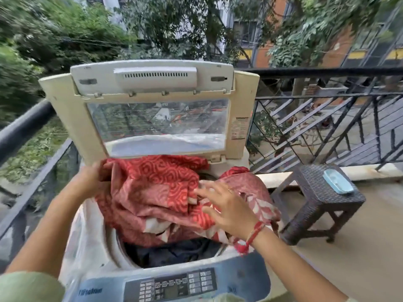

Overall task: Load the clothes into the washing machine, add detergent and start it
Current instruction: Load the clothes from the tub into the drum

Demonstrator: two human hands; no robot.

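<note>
Red swirl-patterned cloth [157,192], cream washing machine [91,247], dark brown wicker stool [314,192], light blue box [338,181].

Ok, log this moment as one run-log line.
step: loading | lid: open | red cloth: heaped over drum rim | left hand: gripping cloth | right hand: open on cloth | detergent: unseen

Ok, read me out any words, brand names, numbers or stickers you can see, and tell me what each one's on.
None can be read.
Brand mark on the washing machine front edge: blurred.
Button captions on the control panel: too small.
Sticker on the open lid: print too fine.
</note>
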